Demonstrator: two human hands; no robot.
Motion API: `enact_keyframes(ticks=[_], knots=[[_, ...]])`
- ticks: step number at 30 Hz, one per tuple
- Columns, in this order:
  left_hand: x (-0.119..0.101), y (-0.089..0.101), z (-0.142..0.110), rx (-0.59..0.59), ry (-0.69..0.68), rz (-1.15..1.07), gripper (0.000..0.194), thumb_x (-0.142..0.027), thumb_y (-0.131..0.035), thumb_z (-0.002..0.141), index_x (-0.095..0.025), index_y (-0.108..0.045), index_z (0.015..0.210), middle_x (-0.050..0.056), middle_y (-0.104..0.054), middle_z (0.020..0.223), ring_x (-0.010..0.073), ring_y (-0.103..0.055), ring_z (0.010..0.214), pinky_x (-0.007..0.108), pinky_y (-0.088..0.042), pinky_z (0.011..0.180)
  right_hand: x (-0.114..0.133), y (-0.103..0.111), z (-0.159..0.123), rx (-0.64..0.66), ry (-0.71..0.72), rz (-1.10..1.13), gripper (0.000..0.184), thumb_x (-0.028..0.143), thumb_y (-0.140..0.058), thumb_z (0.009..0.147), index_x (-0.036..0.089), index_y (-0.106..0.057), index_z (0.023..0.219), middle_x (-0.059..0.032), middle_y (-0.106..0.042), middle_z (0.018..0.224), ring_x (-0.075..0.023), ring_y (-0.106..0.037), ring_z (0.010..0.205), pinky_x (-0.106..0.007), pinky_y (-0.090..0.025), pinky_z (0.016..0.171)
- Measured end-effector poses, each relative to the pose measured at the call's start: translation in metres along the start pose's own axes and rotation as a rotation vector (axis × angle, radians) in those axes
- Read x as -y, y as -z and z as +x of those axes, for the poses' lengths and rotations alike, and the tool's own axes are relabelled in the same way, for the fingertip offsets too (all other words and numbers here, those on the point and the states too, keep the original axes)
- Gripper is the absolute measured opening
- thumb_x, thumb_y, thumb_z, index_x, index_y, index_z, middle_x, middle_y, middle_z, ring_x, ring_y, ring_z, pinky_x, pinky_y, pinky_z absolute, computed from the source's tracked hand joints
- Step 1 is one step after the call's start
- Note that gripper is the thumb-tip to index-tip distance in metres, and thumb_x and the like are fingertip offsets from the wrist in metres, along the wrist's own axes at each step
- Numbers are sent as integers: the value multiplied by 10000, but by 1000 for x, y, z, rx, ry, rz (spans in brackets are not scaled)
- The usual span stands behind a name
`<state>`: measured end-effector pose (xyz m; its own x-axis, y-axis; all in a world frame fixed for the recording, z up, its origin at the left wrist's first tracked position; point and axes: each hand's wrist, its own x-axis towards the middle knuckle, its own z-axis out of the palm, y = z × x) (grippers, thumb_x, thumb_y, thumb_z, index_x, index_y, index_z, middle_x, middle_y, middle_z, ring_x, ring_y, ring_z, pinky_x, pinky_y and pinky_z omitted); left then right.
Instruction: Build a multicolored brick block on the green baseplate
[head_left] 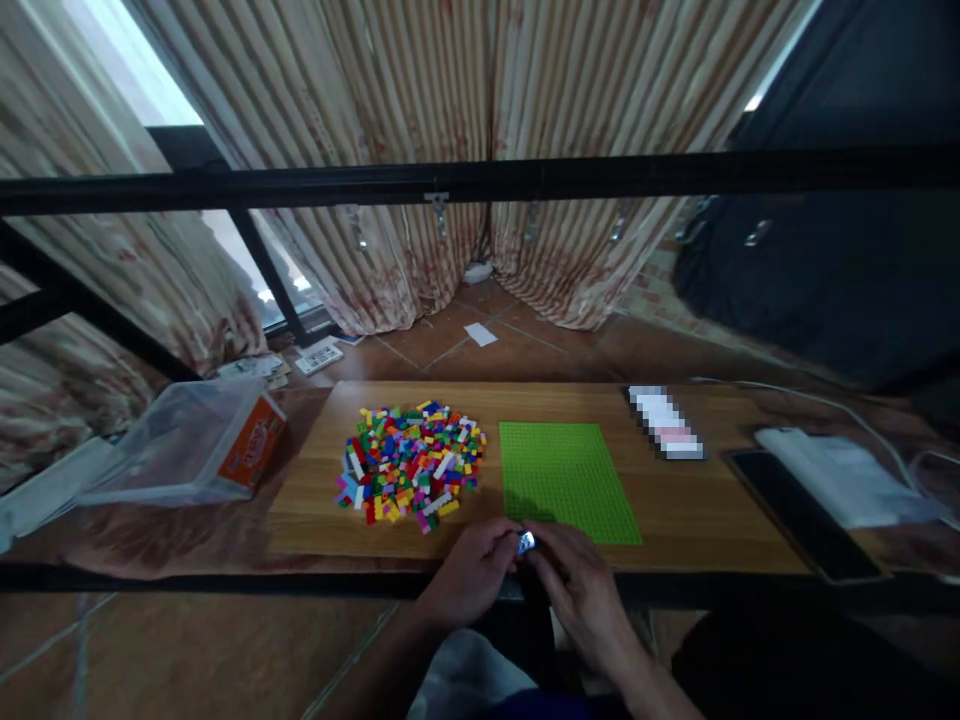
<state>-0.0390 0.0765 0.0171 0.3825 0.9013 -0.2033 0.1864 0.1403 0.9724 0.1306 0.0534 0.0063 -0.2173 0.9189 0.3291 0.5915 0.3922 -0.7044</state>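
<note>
At the table's front edge, my left hand (476, 565) and my right hand (574, 580) come together with fingers closed. Between their fingertips is a small object with a bright bluish-white face (526, 542); its kind is too small to make out. Just beyond my hands lies a flat green studded baseplate (562, 470), its near left part shaded and partly covered by my fingers. To the left of it spreads a loose heap of small toy building bricks (412, 460) in many colours.
The wooden board (300, 520) carries these things and a phone with a blurred screen (666, 424). At the right lie a dark tablet-like slab (810, 520) and a white packet (840, 470) with a cable. A clear plastic box (187, 440) stands left. A black rail (480, 183) crosses behind.
</note>
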Motion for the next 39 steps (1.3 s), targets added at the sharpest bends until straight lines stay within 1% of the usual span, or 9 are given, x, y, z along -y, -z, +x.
enact_keyframes(ticks=[2, 4, 6, 9, 12, 16, 25, 32, 39], knots=[[-4, -2, 8, 36, -3, 40, 370, -441, -390, 930, -169, -630, 857, 22, -626, 772, 135, -567, 709, 251, -470, 679, -9, 7, 1, 6, -33, 13, 270, 299, -512, 921, 291, -648, 1154, -54, -714, 1045, -228, -664, 968, -419, -550, 843], [-6, -6, 16, 9, -39, 118, 393, -449, -364, 944, -169, -617, 837, 25, -619, 764, 141, -568, 708, 258, -473, 671, -18, 13, 4, 4, -58, -4, 251, 309, -518, 919, 283, -662, 1123, -53, -716, 1040, -230, -663, 970, -428, -545, 859], [-7, -10, 23, -101, -118, 247, 349, -416, -369, 951, -180, -624, 913, 42, -640, 845, 162, -592, 788, 289, -491, 731, -27, 18, 7, -37, -87, -31, 240, 336, -529, 913, 272, -673, 1093, -57, -719, 1036, -241, -663, 970, -447, -538, 866], [-6, -13, 34, -261, -279, 504, 290, -335, -434, 932, -209, -599, 1135, 86, -632, 1131, 213, -571, 1069, 386, -463, 947, -41, 23, 12, -113, -165, -40, 260, 388, -535, 905, 256, -673, 1081, -66, -719, 1039, -252, -662, 979, -466, -533, 874], [-1, -13, 44, -229, -377, 760, 386, -266, -511, 891, -227, -538, 1274, 98, -519, 1364, 257, -450, 1273, 477, -370, 1073, -51, 28, 17, -149, -237, -16, 293, 420, -533, 900, 244, -664, 1094, -71, -713, 1062, -247, -660, 998, -464, -529, 891], [10, -16, 51, -190, -355, 950, 436, -259, -546, 870, -228, -519, 1304, 98, -439, 1457, 295, -378, 1342, 554, -313, 1100, -57, 33, 23, -179, -243, 14, 317, 434, -528, 895, 227, -664, 1091, -87, -712, 1070, -245, -666, 990, -452, -532, 886], [18, -21, 51, -217, -374, 1008, 420, -309, -498, 899, -214, -520, 1307, 102, -466, 1431, 303, -389, 1326, 547, -324, 1088, -71, 30, 63, -151, -148, -8, 292, 383, -507, 897, 228, -661, 1091, -87, -709, 1064, -235, -665, 954, -445, -524, 877], [18, -23, 52, -220, -378, 995, 431, -308, -497, 895, -201, -513, 1312, 112, -484, 1396, 303, -406, 1289, 533, -343, 1076, -85, 16, 92, -95, -63, -182, 239, 325, -498, 904, 226, -678, 1026, -79, -681, 1025, -243, -607, 1003, -436, -487, 907], [18, -21, 52, -210, -391, 956, 430, -314, -493, 894, -206, -510, 1310, 117, -476, 1386, 293, -435, 1225, 516, -371, 1049, -99, 9, 106, -32, -24, -284, 220, 310, -528, 894, 243, -701, 1012, -71, -643, 1025, -245, -569, 1007, -437, -456, 913]])
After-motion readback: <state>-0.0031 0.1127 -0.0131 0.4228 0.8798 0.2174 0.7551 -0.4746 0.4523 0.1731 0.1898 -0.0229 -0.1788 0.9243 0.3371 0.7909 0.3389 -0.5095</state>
